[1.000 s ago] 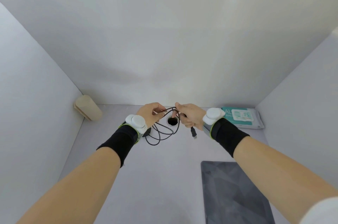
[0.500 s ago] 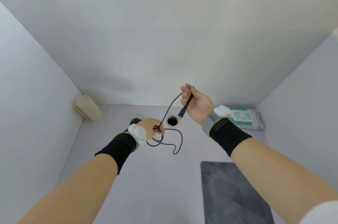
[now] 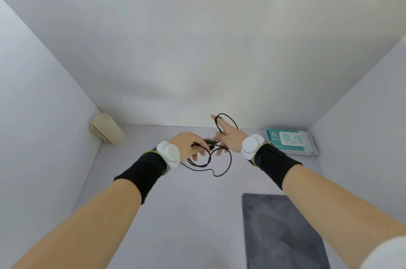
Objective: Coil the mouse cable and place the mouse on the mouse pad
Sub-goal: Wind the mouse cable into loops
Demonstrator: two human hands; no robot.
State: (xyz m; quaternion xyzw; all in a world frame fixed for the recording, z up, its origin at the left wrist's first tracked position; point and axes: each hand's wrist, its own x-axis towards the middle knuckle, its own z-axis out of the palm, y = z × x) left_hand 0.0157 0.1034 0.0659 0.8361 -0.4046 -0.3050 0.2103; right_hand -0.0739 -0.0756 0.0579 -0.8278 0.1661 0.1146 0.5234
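Note:
A thin black mouse cable hangs in loose loops between my two hands above the back of the white desk. My left hand pinches the gathered loops and the cable's plug end. My right hand has its fingers spread, with one loop of the cable wound over the raised fingers. The mouse itself is hidden behind my hands. A dark grey mouse pad lies flat at the front right, well below my hands.
A beige rounded object leans in the back left corner. A teal and white pack of wipes lies at the back right. White walls close in the desk on the left, back and right.
My right hand came down from its raised position toward my left hand and opened its fingers, with a cable loop now over them. The plug end passed to my left hand.

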